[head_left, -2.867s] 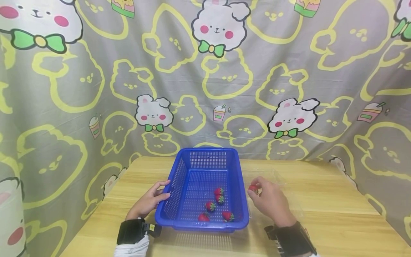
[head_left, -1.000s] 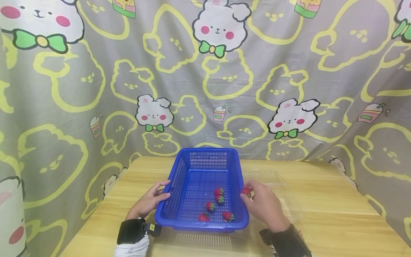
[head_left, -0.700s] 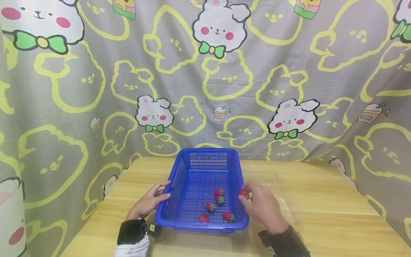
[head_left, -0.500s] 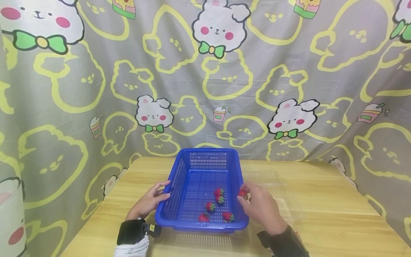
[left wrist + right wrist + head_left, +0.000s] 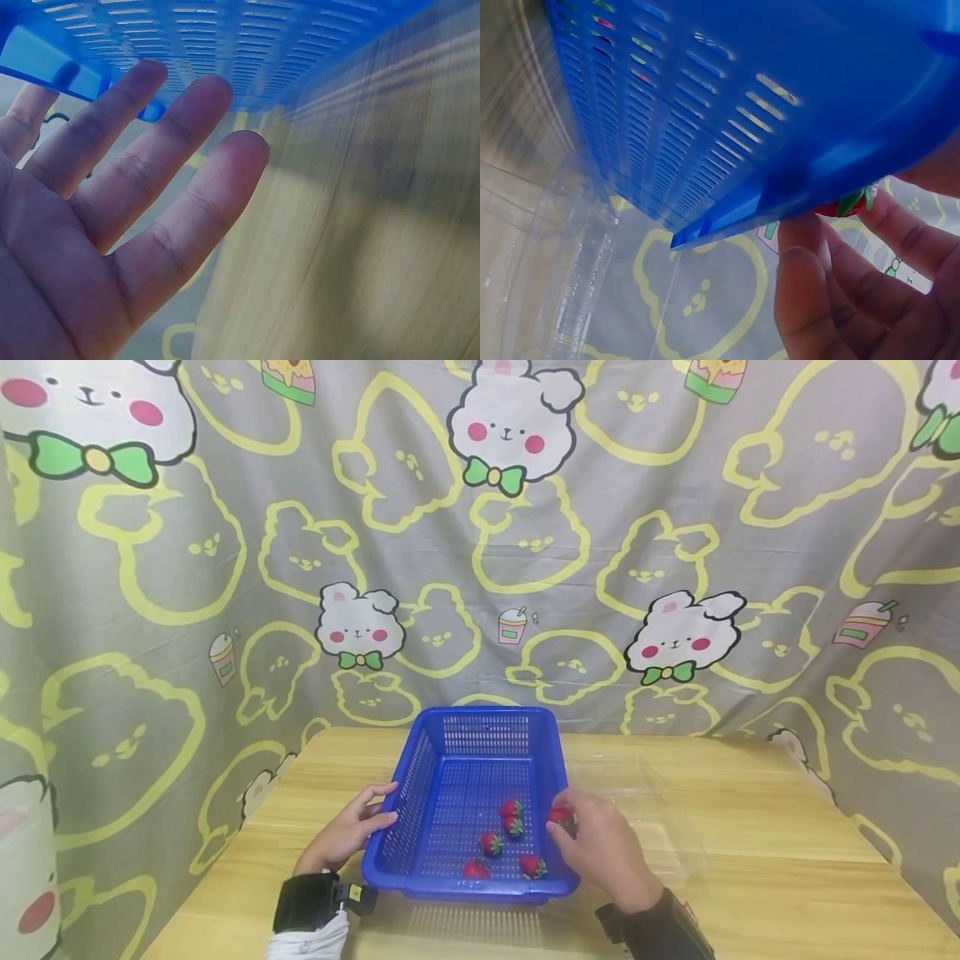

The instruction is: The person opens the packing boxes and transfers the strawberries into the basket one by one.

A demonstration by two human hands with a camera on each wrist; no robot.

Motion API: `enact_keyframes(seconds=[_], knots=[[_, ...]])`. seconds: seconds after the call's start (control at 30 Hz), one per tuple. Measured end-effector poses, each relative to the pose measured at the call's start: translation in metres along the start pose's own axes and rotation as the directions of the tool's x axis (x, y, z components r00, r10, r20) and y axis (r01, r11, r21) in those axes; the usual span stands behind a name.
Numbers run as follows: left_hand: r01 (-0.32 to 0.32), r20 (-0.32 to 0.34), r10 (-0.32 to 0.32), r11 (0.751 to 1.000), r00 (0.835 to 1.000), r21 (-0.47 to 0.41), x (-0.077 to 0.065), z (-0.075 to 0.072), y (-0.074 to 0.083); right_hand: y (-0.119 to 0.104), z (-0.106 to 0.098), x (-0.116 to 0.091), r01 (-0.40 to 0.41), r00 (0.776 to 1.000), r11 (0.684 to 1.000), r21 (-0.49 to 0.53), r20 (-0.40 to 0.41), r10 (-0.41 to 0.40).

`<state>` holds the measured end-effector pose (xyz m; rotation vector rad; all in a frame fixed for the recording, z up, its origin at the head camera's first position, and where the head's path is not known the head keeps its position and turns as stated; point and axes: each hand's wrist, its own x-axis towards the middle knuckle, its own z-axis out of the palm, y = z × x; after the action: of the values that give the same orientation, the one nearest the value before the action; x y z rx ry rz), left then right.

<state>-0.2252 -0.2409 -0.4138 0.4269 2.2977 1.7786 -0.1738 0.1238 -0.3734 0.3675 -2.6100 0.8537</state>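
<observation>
A blue plastic basket (image 5: 491,885) with slotted walls stands mid-table, several strawberries (image 5: 491,843) lying on the right and near part of its floor. My right hand (image 5: 607,852) pinches another strawberry (image 5: 560,817) between thumb and fingers at the basket's right rim. From below, in the right wrist view, that strawberry (image 5: 847,204) is partly hidden by the rim, with its green leaves showing. My left hand (image 5: 348,828) rests against the basket's left side. The left wrist view shows its fingers (image 5: 202,199) spread and fairly straight beside the slotted wall.
Clear plastic packaging (image 5: 656,843) lies right of the basket, partly behind my right hand; its edges are hard to make out. A patterned curtain (image 5: 510,543) hangs round the back and sides of the wooden table (image 5: 787,843).
My right hand has moved left with the strawberry, from above the clear packaging to the basket's right rim. The left hand, the basket and the strawberries inside have stayed in place.
</observation>
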Motion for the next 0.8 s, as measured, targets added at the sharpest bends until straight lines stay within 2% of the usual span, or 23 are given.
enact_keyframes(seconds=[0.37,0.8], knots=[[-0.010,0.009,0.010,1.000,1.000,-0.008,0.000,0.000,0.000,-0.001,0.007,0.000,0.131,0.991,0.991,0.039,0.018,-0.132],[-0.008,0.005,0.008,1.000,1.000,0.002,0.000,0.000,-0.001,0.007,0.019,0.000,0.260,0.964,0.965,0.023,-0.073,-0.258]])
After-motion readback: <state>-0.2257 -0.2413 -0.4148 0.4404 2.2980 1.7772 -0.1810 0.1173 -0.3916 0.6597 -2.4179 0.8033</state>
